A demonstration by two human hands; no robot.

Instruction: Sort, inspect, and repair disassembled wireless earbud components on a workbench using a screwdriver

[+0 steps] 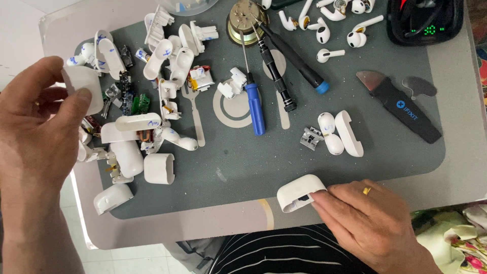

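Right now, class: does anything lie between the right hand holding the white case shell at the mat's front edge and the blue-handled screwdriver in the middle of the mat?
Nothing visible. The right hand pinches the white case shell at the mat's front edge. Between it and the blue-handled screwdriver lies only bare grey mat. The small metal clip and white case halves sit off to the right of that path.

White case shells [300,193] – both hands [366,219]

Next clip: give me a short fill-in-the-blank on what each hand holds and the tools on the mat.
1. The left hand holds a white plastic ____ piece.
2. The right hand touches a white rounded case shell at the grey mat's ____ edge.
3. The screwdriver mid-mat has a ____ handle.

Missing: shell; near; blue
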